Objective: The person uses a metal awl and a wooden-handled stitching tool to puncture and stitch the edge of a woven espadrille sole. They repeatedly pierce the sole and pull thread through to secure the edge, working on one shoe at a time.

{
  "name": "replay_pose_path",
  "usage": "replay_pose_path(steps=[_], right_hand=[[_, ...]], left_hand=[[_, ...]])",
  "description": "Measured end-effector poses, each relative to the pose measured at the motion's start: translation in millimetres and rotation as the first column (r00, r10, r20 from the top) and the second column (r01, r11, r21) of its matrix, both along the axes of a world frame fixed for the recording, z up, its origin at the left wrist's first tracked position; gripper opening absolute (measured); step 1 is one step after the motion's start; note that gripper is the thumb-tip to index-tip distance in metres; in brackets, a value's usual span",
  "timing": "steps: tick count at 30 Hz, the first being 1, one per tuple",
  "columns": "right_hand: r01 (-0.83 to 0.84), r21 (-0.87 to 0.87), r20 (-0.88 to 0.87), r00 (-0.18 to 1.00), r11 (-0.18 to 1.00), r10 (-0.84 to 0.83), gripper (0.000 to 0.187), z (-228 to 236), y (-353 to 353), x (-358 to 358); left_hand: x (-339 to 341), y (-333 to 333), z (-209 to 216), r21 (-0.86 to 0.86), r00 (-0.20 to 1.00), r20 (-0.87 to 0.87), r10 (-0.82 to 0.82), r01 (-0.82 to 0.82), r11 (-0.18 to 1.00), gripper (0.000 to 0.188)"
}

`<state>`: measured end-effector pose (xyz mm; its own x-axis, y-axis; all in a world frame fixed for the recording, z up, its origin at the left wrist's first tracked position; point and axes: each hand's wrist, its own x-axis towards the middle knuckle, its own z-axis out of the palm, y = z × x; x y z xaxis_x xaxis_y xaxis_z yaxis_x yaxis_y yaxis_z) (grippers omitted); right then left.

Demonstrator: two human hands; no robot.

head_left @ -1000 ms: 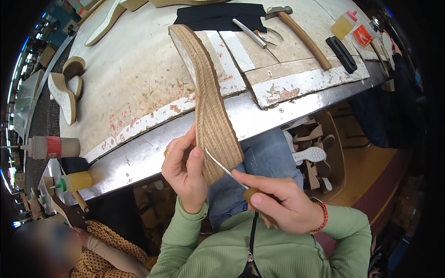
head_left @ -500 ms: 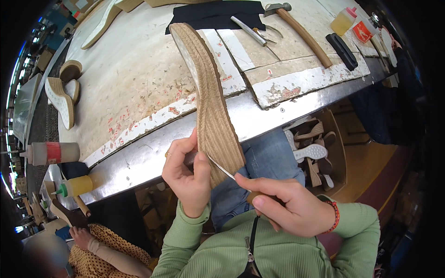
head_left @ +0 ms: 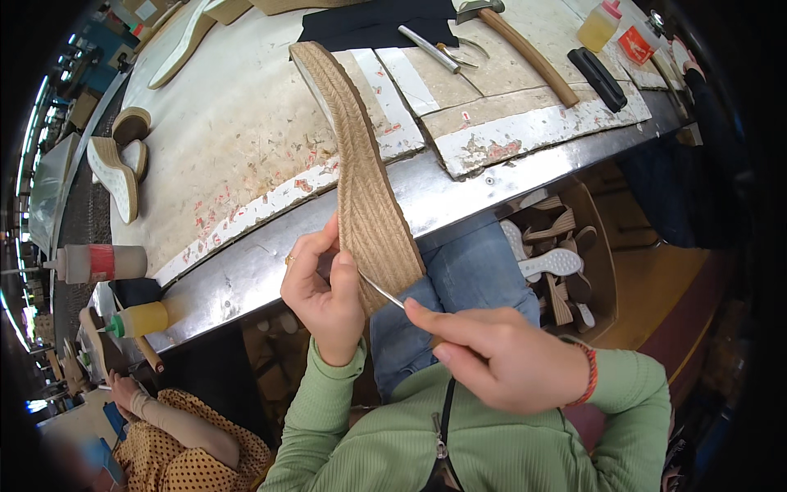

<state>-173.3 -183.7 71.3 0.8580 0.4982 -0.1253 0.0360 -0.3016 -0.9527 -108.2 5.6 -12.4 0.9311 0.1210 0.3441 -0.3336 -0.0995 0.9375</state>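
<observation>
A wedge shoe sole (head_left: 369,197) wrapped in braided tan jute stands tilted across the table's front edge, its thick heel end toward me. My left hand (head_left: 324,287) grips its left side near the heel, thumb and fingers closed on the edge. My right hand (head_left: 500,361) is closed around a thin metal hand tool (head_left: 384,292), awl-like in shape. The tool's shaft runs to the sole's left edge beside my left thumb. Its tip is hard to make out there, and my fingers hide most of the handle.
On the table (head_left: 238,148) lie a hammer (head_left: 533,57), a silver metal rod (head_left: 430,51), a black cloth (head_left: 377,26) and a black stapler-like object (head_left: 597,79). Glue bottles (head_left: 143,320) stand left. More soles (head_left: 115,176) lie beyond; a box (head_left: 602,271) of soles sits right. A co-worker (head_left: 188,435) sits left.
The whole view has shifted slightly. Both hands, the sole and the tool sit a little further left and up, with the grips unchanged. The tool's handle is more hidden behind my right fingers.
</observation>
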Motion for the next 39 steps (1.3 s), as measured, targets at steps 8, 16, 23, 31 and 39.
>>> replay_pose_path(steps=[8,16,23,31,39], right_hand=[[0.273,0.097,-0.131,0.957,0.957,-0.26,0.045,-1.5,-29.0,16.0],[0.219,0.163,-0.132,0.971,0.962,-0.199,0.043,-26.5,-35.0,24.2],[0.001,0.168,-0.154,0.988,0.986,0.025,0.045,-23.7,-36.5,27.4],[-0.008,0.212,-0.075,0.997,0.977,0.024,0.039,-23.6,-24.1,28.2],[0.333,-0.225,0.626,0.77,0.916,-0.126,0.051,-22.9,-63.7,117.1]], left_hand=[[-0.2,8.6,0.4,-0.114,0.991,-0.107,-0.081,0.069,0.991,0.034],[-2.8,2.0,5.5,0.104,0.998,-0.056,0.029,-0.023,0.994,0.033],[-10.8,18.7,20.6,0.069,0.981,-0.17,-0.094,0.107,0.992,0.04],[-13.8,11.4,17.9,0.11,0.986,-0.162,-0.028,0.046,0.993,0.046],[-8.9,10.7,12.8,0.05,0.992,-0.122,0.033,-0.027,0.998,0.038]])
